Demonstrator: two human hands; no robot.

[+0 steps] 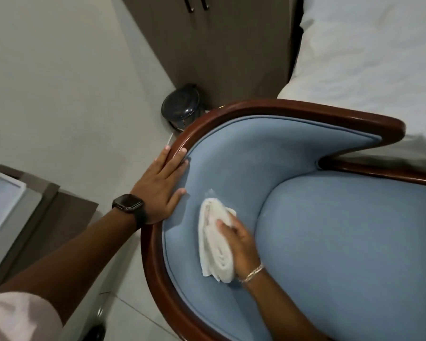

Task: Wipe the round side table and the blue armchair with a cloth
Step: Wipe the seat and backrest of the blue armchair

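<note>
The blue armchair fills the right and lower part of the head view, its padded back edged by a dark polished wooden frame. My right hand presses a folded white cloth against the inside of the blue backrest, low down beside the seat cushion. My left hand, with a black watch on its wrist, lies flat with fingers spread over the wooden rim and the padding at the chair's left side. The round side table is not visible.
A small dark round bin stands on the floor behind the chair, next to a brown cabinet. White bedding lies at the upper right. A brown piece of furniture with a white tray sits at the left.
</note>
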